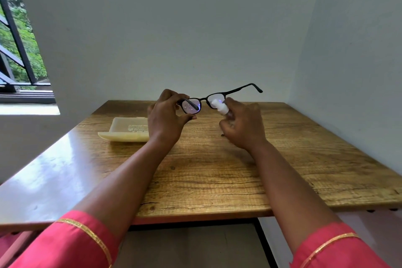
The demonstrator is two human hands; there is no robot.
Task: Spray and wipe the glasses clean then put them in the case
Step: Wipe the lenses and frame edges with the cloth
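Note:
Black-framed glasses (236, 89) are held up above the far part of the wooden table, temples unfolded, one temple pointing right. My left hand (166, 118) pinches the left end of the frame between thumb and fingers; droplets show on the left lens. My right hand (243, 126) grips a small white spray bottle (220, 107), whose nozzle sits right against the right lens. The cream glasses case (126, 131) lies on the table to the left of my left hand, its right end hidden behind my wrist.
The wooden table (217, 172) stands in a corner, with white walls behind and to the right. A window with black bars (17, 50) is at the far left. Pink sleeves with gold trim cover my upper arms.

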